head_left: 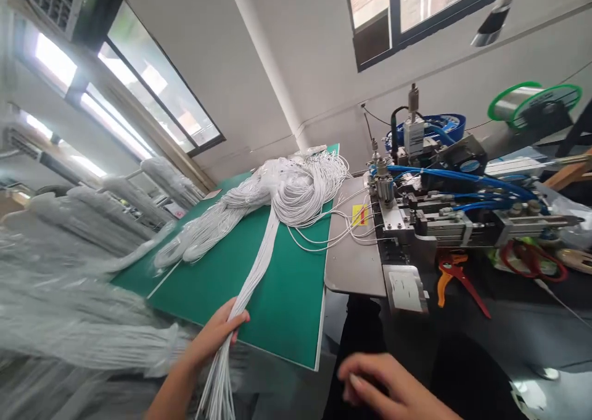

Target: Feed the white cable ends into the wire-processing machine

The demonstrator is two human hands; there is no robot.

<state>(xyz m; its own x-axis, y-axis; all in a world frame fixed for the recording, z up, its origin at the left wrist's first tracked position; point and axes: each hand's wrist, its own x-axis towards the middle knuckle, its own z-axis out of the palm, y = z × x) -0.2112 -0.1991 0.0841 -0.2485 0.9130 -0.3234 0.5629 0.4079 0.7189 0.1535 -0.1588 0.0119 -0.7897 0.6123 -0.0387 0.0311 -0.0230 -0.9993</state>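
My left hand (215, 337) is closed round a long bundle of white cords (259, 263) at the near edge of a green mat (287, 296). The bundle runs up the mat to a big heap of looped white cords (296, 189) at its far end. My right hand (393, 389) hovers low at the bottom right with fingers curled and nothing visible in it, over a dark lap below the metal plate (351, 266) of a machine (430, 204).
The machine has blue hoses and metal cylinders, with loose cord ends lying on its plate. Orange-handled pliers (456, 278) and red scissors (531, 259) lie to its right. A green wire spool (531, 102) stands behind. Bagged cord bundles (69, 272) pile up at left.
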